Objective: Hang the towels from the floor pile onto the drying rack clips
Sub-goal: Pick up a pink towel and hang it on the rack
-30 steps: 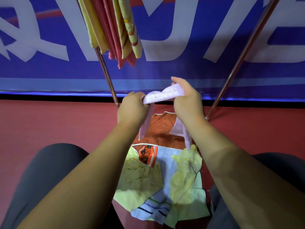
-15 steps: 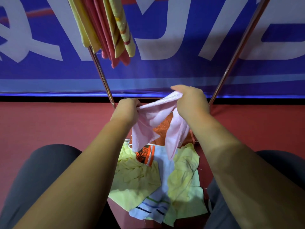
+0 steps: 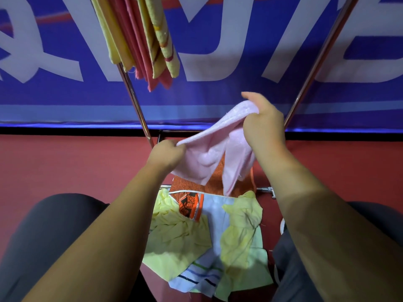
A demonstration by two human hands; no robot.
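Head view, and what are the hands up to?

Left hand is curled tight on 1 end of the pink towel. Right hand pinches the other end, higher up. The towel is stretched between them, loose corners drooping.

Where's it sitting relative to the pile?

In the air, right above the floor pile. There's an orange towel at the far edge, with yellow cloths and a pale blue striped one nearer the knees, all on the red floor.

And the rack?

2 slanted metal poles: left pole just behind the left hand, right pole beyond the right hand. Yellow and pink towels hang up top by the left pole. Clips can't be made out.
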